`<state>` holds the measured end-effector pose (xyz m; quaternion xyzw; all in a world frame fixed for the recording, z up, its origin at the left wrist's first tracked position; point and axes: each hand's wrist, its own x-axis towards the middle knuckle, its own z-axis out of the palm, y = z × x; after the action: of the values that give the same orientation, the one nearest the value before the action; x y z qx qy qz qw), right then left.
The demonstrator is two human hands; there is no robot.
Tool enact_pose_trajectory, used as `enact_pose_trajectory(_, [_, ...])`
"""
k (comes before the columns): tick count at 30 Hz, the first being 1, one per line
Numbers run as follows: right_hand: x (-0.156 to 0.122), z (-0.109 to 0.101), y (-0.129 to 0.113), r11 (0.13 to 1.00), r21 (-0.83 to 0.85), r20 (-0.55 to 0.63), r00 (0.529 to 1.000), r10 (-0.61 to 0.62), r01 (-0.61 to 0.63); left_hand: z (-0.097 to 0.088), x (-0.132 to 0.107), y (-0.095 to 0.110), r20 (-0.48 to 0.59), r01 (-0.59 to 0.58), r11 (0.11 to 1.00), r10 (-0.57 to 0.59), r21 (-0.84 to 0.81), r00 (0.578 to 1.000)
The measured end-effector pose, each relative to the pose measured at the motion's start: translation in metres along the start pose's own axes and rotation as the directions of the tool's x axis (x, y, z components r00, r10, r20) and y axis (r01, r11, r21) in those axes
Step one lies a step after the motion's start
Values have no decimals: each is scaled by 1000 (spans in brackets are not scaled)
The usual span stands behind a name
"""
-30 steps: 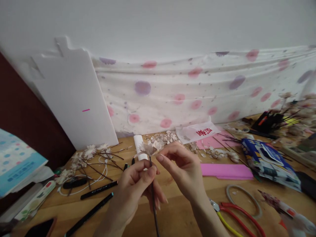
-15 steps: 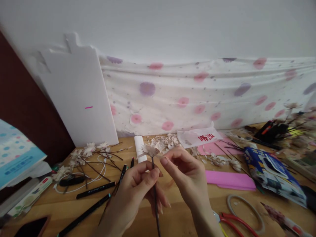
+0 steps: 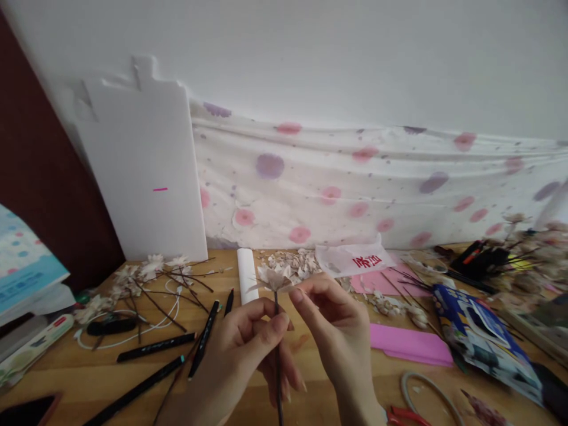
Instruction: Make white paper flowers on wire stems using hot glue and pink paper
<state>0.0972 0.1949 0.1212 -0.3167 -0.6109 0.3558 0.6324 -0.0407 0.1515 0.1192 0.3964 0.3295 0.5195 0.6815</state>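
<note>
Wooden table (image 3: pixel 386 384): left hand (image 3: pixel 235 355) holds one flower (image 3: pixel 271 277), right hand (image 3: pixel 337 337) its petal (image 3: pixel 286 288).

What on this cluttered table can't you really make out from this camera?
In the head view:
The lower end of the dark flower stem runs off the bottom edge, below the left hand.
The red-handled tool is cut off by the bottom edge, so its head is unseen.
The dark phone is cut off by the bottom-left corner.
The print on the blue packet is too small and blurred to read.
</note>
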Motion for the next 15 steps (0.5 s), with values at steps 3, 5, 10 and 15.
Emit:
enact_pose_trajectory(3, [-1,2,1,996,-53,-43,997,-67,64,-3,3,-5,42,8,999,-6,-34,999])
enact_pose_trajectory(5, [-1,4,3,991,-93,-60,993,-101,95,-3,4,-6,75,7,998,-2,-65,997])
enact_pose_trajectory(10, [-2,5,5,969,-183,-71,981,-179,163,0,3,-4,71,3,998,1,-57,997])
enact_pose_trajectory(15, [-3,5,7,967,-200,-41,985,-167,155,0,4,-6,100,5,998,2,-68,995])
